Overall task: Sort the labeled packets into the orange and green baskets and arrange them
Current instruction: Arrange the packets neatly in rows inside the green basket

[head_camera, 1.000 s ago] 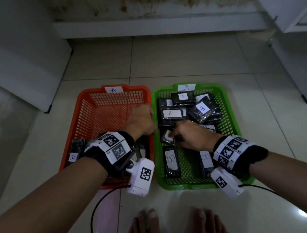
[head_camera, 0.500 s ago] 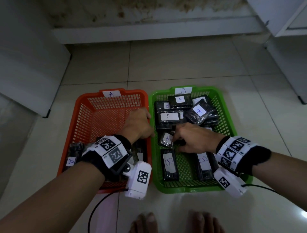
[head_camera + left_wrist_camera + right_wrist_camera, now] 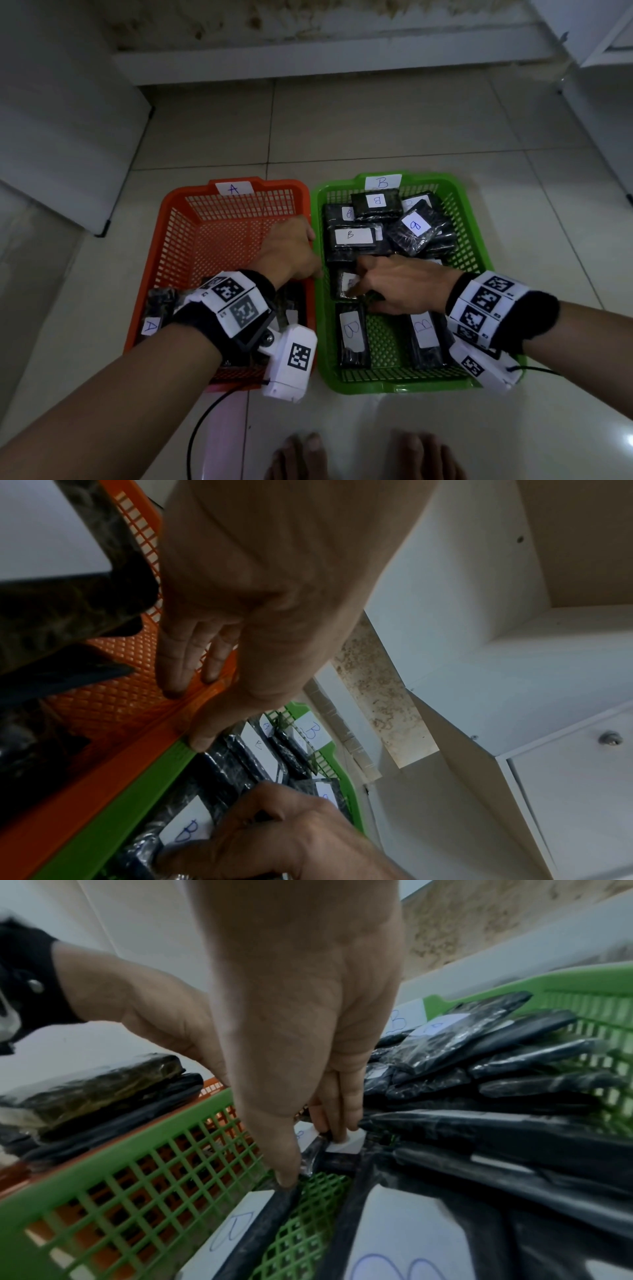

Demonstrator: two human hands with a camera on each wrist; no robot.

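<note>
An orange basket [image 3: 178,246] tagged A and a green basket [image 3: 404,386] tagged B stand side by side on the floor. My left hand [image 3: 301,246] lies over their touching rims. Its straight fingers [image 3: 185,680] press the orange inner wall and its thumb touches the green rim. My right hand [image 3: 356,284] is inside the green basket and pinches a small black B packet [image 3: 344,286] between thumb and fingers [image 3: 339,1131]. More B packets are piled at the back [image 3: 352,236], and two lie lengthwise in front [image 3: 352,334]. A packets [image 3: 152,318] lie at the near end of the orange basket, partly hidden by my wrist.
The baskets sit on a pale tiled floor. My bare feet [image 3: 301,455] are just in front of them, and a black cable [image 3: 205,421] trails from the left wrist. A white panel [image 3: 61,137] leans at the left, and white cabinets [image 3: 609,102] stand at the right.
The view has tilted a little. My right hand has shifted slightly with the small B packet. The left hand stays on the rims.
</note>
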